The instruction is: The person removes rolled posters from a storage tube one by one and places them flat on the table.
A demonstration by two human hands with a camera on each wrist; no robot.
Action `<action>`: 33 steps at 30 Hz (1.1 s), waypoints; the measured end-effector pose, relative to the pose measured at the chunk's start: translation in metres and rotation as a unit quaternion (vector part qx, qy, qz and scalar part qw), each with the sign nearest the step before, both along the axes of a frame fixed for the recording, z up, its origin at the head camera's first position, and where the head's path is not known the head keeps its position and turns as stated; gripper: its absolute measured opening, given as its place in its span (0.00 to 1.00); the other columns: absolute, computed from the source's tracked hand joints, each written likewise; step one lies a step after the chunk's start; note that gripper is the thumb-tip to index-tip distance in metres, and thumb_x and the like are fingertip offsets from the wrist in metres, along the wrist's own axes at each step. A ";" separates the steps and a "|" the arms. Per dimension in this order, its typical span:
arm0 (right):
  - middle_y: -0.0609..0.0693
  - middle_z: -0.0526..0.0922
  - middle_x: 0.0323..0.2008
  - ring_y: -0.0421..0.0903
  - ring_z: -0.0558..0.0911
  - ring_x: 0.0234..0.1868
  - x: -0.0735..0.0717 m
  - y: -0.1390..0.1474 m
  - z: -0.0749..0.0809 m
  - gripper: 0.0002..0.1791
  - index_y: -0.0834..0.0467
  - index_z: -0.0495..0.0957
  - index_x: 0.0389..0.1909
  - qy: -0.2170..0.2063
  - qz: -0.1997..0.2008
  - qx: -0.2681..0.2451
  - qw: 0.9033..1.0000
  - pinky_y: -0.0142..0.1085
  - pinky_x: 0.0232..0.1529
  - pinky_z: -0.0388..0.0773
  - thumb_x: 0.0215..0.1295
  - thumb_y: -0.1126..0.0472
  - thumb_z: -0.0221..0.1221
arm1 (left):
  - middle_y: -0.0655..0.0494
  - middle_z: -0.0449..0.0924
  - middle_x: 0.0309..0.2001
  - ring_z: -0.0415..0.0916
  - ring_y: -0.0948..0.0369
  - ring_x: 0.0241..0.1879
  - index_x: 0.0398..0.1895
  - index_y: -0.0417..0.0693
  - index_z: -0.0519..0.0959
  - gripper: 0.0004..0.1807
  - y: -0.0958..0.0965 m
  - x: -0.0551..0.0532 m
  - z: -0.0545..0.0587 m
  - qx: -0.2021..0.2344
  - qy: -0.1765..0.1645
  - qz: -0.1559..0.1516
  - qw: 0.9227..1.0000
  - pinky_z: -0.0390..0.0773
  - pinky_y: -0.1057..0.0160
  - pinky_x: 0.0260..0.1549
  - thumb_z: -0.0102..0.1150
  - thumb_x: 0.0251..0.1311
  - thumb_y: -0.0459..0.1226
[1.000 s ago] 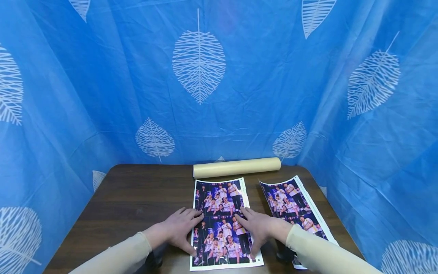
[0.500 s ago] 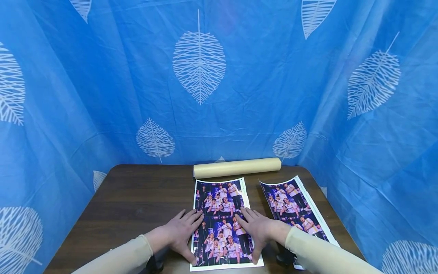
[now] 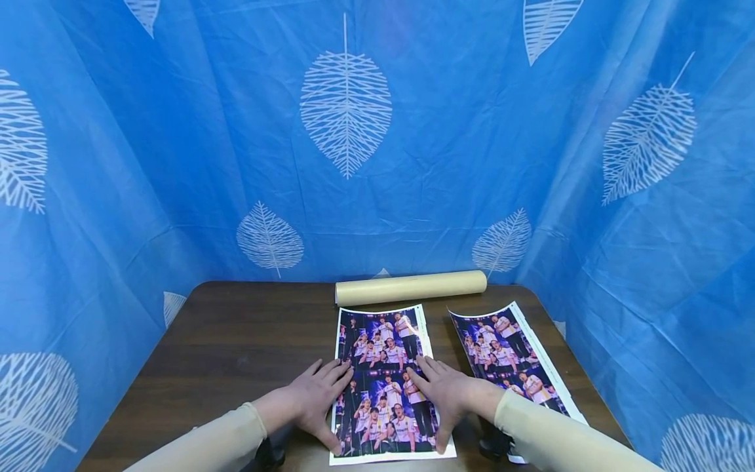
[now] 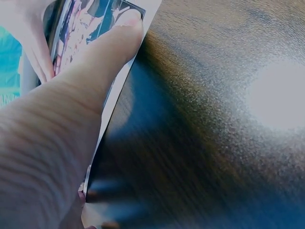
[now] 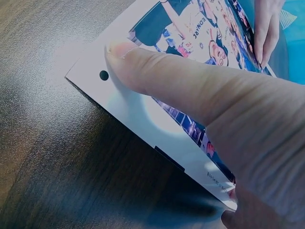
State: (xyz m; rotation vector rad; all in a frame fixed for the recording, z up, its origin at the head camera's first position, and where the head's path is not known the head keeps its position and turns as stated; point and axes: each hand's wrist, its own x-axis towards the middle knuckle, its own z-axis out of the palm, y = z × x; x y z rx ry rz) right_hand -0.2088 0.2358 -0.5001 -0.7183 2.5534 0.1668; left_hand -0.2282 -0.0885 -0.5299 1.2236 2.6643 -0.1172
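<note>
Centrally, printed sheet, hands touching it

2 plain cream sleeves, 2 bare hands, 1 partly hidden black device near each cuff.

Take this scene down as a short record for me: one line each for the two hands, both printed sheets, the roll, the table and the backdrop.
Left hand: fingers spread, on the left side of the middle sheet
Right hand: fingers spread, on its right side
Middle sheet: white-bordered, same group photo printed twice
Right sheet: similar print, partly hidden by the right sleeve
Roll: pale yellow, beyond the middle sheet
Table: dark, wood-grained
Backdrop: blue cloth, white leaf pattern
</note>
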 end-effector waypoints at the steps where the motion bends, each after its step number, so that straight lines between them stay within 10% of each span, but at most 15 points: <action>1: 0.58 0.43 0.82 0.58 0.48 0.80 0.000 0.000 0.000 0.83 0.47 0.46 0.83 0.000 0.000 0.000 1.000 0.51 0.76 0.54 0.23 0.24 0.78 | 0.48 0.53 0.80 0.51 0.48 0.78 0.81 0.46 0.55 0.77 0.000 0.000 0.000 0.000 -0.002 0.001 1.000 0.56 0.41 0.72 0.58 0.30 0.85; 33: 0.59 0.44 0.82 0.58 0.48 0.80 0.000 0.001 0.000 0.84 0.49 0.46 0.83 0.010 0.015 0.005 1.000 0.50 0.77 0.52 0.22 0.22 0.76 | 0.48 0.52 0.80 0.48 0.49 0.78 0.82 0.47 0.53 0.77 0.003 0.001 0.004 -0.010 -0.034 0.018 0.999 0.54 0.40 0.73 0.61 0.31 0.83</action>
